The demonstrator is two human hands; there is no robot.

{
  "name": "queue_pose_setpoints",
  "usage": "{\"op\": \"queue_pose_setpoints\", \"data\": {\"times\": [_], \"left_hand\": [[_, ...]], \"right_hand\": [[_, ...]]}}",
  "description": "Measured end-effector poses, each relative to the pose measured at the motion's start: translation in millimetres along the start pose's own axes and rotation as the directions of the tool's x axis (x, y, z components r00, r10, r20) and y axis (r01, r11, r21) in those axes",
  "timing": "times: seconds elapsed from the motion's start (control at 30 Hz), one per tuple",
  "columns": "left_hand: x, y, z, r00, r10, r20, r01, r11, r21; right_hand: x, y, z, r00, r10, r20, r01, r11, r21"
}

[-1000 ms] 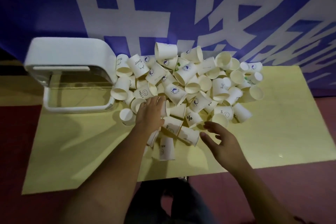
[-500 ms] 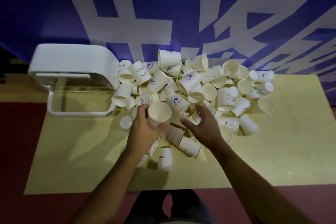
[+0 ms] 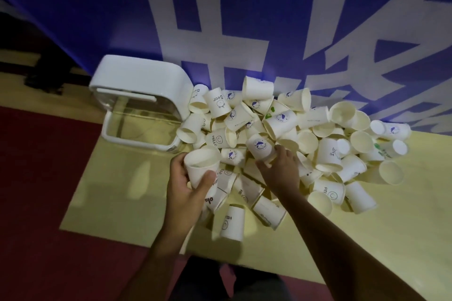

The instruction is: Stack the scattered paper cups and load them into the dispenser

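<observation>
Left hand (image 3: 188, 190), right hand (image 3: 281, 171) grip cups (image 3: 201, 166); pile (image 3: 305, 129) abuts dispenser (image 3: 139, 80).

The pale yellow table (image 3: 403, 227) carries a loose heap of white paper cups (image 3: 305, 134) across its far half, with a white dispenser (image 3: 137, 80) touching the heap's left edge.

"HELLO" plus a smiley on the HELLO cup (image 3: 218, 138), centre-left of the pile. "HEL", rest unclear, with a smiley on the fallen cup (image 3: 232, 222), lower centre. "Bear" on the Bear cup (image 3: 217, 102), upper left of the pile. The logo cup (image 3: 259, 145), mid-frame, has a blue round logo with lettering too small to read. Top of frame, the blue banner (image 3: 244, 32) shows huge white characters, cropped and unreadable.
</observation>
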State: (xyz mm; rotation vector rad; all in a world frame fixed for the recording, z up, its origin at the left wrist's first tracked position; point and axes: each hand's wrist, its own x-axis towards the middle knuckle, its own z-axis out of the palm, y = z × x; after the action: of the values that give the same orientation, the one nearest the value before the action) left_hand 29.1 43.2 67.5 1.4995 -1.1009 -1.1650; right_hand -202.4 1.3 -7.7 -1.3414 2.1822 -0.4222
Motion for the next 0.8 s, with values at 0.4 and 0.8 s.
{"op": "queue_pose_setpoints", "data": {"times": [0.4, 0.8], "left_hand": [[56, -12, -145, 0.992, 0.121, -0.039, -0.121, 0.993, 0.005], [191, -39, -286, 0.963, 0.117, 0.242, -0.167, 0.966, 0.196]], "right_hand": [[-69, -93, 19, 0.956, -0.225, -0.186, 0.267, 0.931, 0.25], [-109, -256, 126, 0.973, -0.142, -0.184, 0.197, 0.924, 0.328]]}}
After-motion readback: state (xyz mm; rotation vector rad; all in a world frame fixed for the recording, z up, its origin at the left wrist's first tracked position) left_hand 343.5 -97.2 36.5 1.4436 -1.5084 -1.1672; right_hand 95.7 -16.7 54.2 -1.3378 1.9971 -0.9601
